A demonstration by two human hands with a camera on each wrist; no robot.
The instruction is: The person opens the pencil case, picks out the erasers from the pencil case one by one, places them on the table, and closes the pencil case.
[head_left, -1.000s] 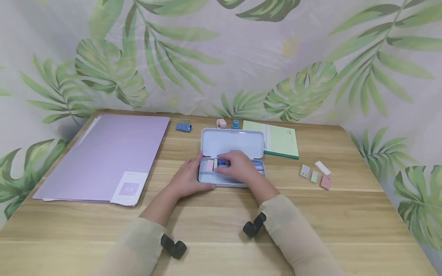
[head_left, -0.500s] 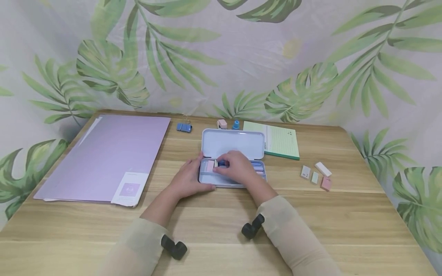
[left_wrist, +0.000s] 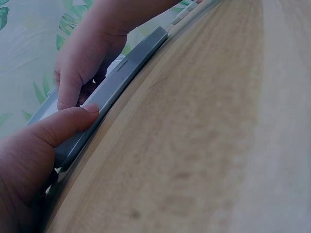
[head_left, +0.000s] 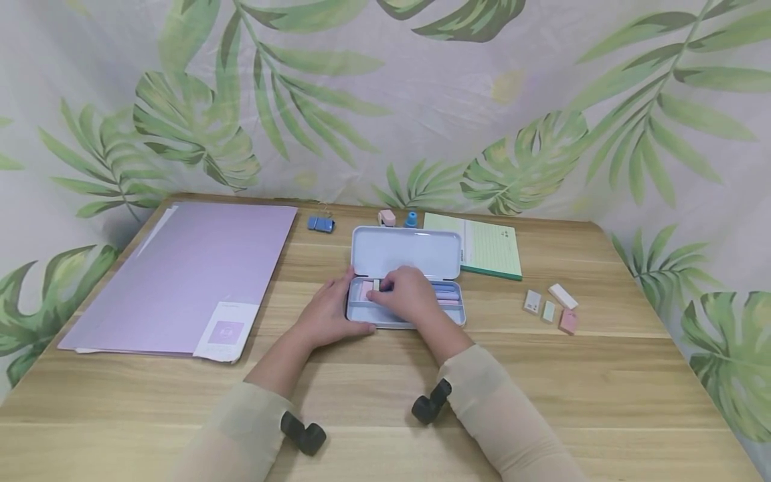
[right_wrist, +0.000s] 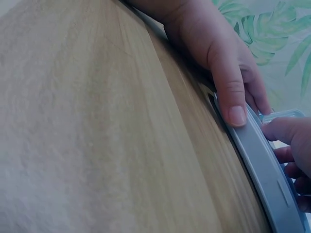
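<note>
A pale blue pencil case [head_left: 406,251] lies on the table with its lid raised. My left hand [head_left: 325,311] grips its left end, fingers along the side; the left wrist view shows the thumb [left_wrist: 77,121] on the front rim. My right hand [head_left: 409,294] reaches into the case with curled fingers. Its thumb and forefinger pinch a small pale eraser [head_left: 376,284], mostly covered by the fingertips in the head view. Left of it in the same compartment lies a pink eraser [head_left: 365,289]. Blue and lilac pens [head_left: 446,294] lie in the case's right part, partly behind the right hand.
Several small erasers [head_left: 548,311] lie to the right. Behind the case are a green lined notepad [head_left: 494,244], a blue item [head_left: 411,219], a pink item [head_left: 387,217] and a blue clip [head_left: 321,223]. A large lilac folder [head_left: 187,274] covers the left side.
My right hand has shifted slightly left and toward me inside the case, uncovering more of the pens. The left hand stays on the case's left end.
</note>
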